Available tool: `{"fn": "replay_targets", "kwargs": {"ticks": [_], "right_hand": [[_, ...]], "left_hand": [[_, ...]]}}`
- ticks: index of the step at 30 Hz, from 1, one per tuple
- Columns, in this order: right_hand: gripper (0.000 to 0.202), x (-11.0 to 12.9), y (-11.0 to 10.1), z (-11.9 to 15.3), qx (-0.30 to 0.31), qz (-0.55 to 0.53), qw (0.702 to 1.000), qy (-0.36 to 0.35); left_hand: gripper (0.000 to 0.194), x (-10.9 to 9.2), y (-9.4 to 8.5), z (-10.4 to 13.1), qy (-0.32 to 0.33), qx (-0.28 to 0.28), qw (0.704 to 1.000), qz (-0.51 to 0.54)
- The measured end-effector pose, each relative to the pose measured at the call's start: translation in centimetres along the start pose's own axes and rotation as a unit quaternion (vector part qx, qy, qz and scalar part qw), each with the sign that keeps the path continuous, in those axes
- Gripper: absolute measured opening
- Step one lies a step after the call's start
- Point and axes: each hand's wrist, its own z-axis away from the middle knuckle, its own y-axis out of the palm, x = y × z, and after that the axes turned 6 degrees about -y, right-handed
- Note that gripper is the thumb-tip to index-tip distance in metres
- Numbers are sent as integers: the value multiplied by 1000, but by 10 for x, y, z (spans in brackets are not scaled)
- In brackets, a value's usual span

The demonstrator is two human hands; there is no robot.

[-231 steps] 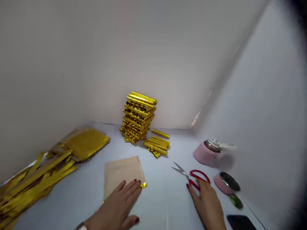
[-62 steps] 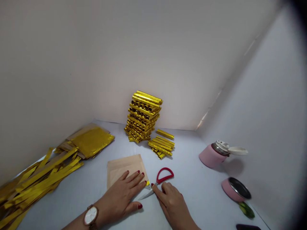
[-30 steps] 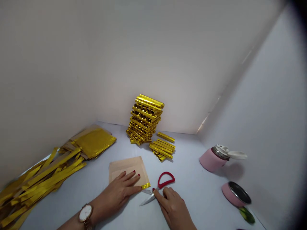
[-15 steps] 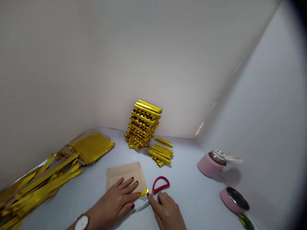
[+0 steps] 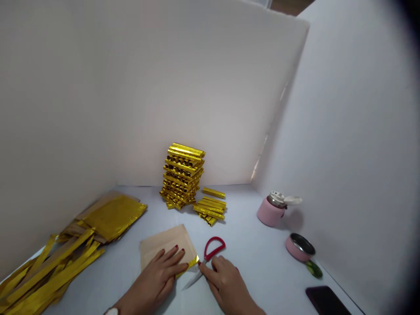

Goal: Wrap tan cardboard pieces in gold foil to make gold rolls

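Observation:
My left hand [image 5: 160, 272] lies flat with fingers spread on a tan, gold-backed paper sheet [image 5: 167, 238]. A narrow fold along the sheet's near edge shows its gold side [image 5: 193, 261]. My right hand [image 5: 226, 282] is closed with its fingers curled. Its index fingertip is at the sheet's right corner by the fold, and its thumb is mostly hidden. Scissors [image 5: 215, 250] with a red handle lie beside the right fingers, blades pointing toward me, partly hidden by the hand.
Gold paper tubes stand in a crisscross stack [image 5: 183, 175], with a smaller pile [image 5: 210, 209] beside it. Gold sheets [image 5: 113, 216] and loose strips [image 5: 59, 271] lie left. Rightward are a pink flask [image 5: 271, 212], a pink cup [image 5: 298, 248], a green object [image 5: 314, 269] and a phone [image 5: 326, 301].
My view has turned slightly right, bringing the phone in. My left thumb has tucked in nearer the fold, and the gold shown at the corner has changed shape. The scissors stay beside my right hand.

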Motion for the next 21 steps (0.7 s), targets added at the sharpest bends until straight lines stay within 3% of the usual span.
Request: {"fn": "replay_targets", "kwargs": {"ticks": [3,13,21], "right_hand": [[34,4,-9,-3,23,-13,1000,8],[35,2,-15,-6,79,-32,996,-2],[38,0,-10,5,58,-43,997,-20]], "left_hand": [[60,1,2,0,-7,12,1000,-10],[67,-6,-3,-1,-15,32,999,-25],[67,-6,-1,2,-18,25,999,-34]]}}
